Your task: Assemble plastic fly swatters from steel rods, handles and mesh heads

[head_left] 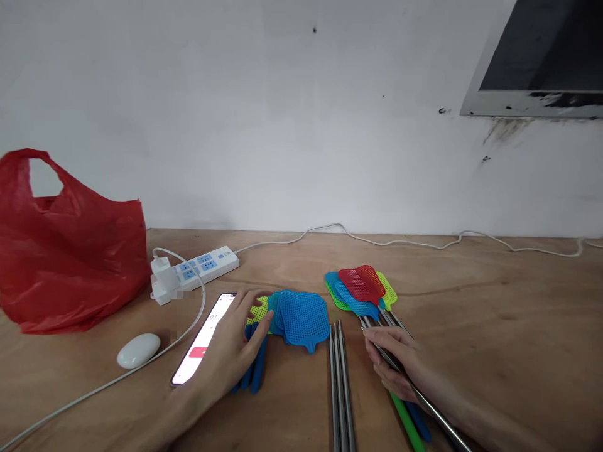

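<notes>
My left hand (234,342) reaches over a yellow mesh fly swatter head (258,310), thumb and fingers apart; contact is unclear. Below it lie several blue handles (257,370). Just right is a stack of blue fly swatter heads (305,317). My right hand (391,358) is closed around a slanting metal rod (440,417), its tip near the thumb. Beyond that hand, assembled fly swatters lie in a pile, a red head (362,284) on top of blue, green and yellow ones. A green handle (406,422) shows under my right wrist. Several loose metal rods (340,389) lie between my hands.
A lit phone (207,339) lies beside my left forearm. Farther left are a white mouse-shaped object (138,350), a white power strip (214,267) with a plugged-in charger and cables, and a red plastic bag (80,263). A white wall (282,125) stands behind the wooden table (494,326).
</notes>
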